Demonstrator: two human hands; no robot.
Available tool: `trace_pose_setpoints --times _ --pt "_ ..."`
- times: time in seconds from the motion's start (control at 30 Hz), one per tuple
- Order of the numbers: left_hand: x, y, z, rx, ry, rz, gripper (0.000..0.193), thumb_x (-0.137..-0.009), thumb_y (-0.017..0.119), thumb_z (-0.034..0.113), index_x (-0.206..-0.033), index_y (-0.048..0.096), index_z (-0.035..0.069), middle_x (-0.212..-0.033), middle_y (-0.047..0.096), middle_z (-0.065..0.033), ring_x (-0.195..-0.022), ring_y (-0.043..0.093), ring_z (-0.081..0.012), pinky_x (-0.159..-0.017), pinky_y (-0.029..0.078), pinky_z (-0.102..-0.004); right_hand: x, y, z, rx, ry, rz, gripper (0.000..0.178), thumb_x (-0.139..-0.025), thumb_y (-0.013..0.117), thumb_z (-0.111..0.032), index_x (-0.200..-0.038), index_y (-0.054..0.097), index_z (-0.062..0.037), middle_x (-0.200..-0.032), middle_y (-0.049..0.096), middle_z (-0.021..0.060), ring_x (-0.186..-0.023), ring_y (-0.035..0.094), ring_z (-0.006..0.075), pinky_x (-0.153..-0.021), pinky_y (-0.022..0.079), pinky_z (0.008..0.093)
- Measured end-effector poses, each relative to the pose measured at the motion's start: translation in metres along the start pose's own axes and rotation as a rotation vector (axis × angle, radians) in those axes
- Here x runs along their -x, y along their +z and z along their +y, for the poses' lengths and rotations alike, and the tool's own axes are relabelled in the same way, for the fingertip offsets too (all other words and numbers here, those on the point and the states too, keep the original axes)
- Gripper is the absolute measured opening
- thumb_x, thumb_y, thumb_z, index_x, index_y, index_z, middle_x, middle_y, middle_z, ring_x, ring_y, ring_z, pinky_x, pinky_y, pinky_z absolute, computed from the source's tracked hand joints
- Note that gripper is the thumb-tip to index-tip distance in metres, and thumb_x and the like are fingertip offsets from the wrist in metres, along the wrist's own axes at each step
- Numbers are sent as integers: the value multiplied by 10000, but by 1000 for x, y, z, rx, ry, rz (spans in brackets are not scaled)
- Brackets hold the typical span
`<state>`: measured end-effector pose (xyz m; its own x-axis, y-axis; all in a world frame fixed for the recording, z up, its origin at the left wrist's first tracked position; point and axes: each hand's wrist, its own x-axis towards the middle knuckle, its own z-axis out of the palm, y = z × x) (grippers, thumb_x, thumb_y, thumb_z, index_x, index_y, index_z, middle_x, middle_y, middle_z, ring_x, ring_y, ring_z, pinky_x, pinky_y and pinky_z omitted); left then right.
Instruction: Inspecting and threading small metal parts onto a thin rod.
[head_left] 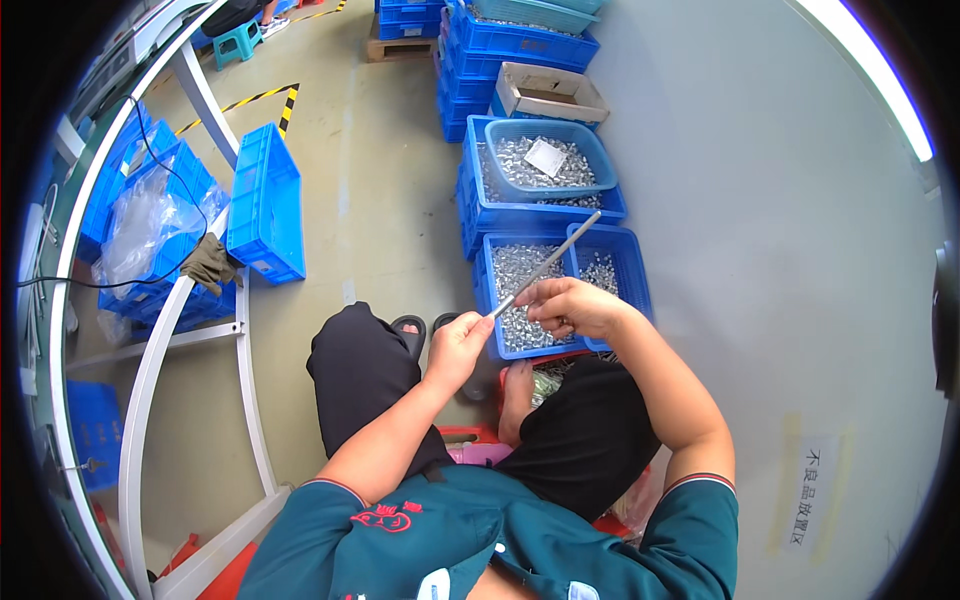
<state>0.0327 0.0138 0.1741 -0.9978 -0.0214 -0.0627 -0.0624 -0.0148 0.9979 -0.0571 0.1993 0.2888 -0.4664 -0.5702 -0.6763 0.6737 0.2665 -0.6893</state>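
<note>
A thin straight metal rod (562, 250) slants up and away to the right over the bins. My left hand (460, 348) is closed round its near end. Against the rod's lower part, just ahead of the left hand, are the curled fingertips of my right hand (572, 306); whatever small thing they may hold is hidden. Below the hands, a blue bin (482, 290) contains many small shiny metal pieces (530, 325). Beside it on the right, a blue basket (628, 262) has similar pieces at its bottom.
Farther off, a light-blue basket (600, 165) of metal pieces rests on a larger blue crate (470, 190). Behind stand an open white box (535, 75) and stacked blue crates. A grey wall (760, 250) runs along the right. At left are a white metal frame (150, 400) and a tilted blue crate (270, 215).
</note>
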Motion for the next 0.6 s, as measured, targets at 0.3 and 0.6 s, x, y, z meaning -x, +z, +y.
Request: trace_pose_setpoints --times 0.3,0.6 --pt "6 -8 -6 -3 -15 -17 308 -905 541 268 -726 545 18 -551 402 26 -537 359 -45 -474 314 -254 30 -61 -9 -417 -419 279 238 -895 564 -274 -873 525 -40 -688 541 38 -412 336 36 -332 245 162" --pt "14 -9 1 -188 38 -48 317 -882 546 333 -756 570 43 -528 475 -64 -481 462 -137 -478 365 -308 38 -58 -14 -507 -481 320 294 -892 547 -354 -851 560 -63 -565 414 -20 -429 298 51 -357 223 178"
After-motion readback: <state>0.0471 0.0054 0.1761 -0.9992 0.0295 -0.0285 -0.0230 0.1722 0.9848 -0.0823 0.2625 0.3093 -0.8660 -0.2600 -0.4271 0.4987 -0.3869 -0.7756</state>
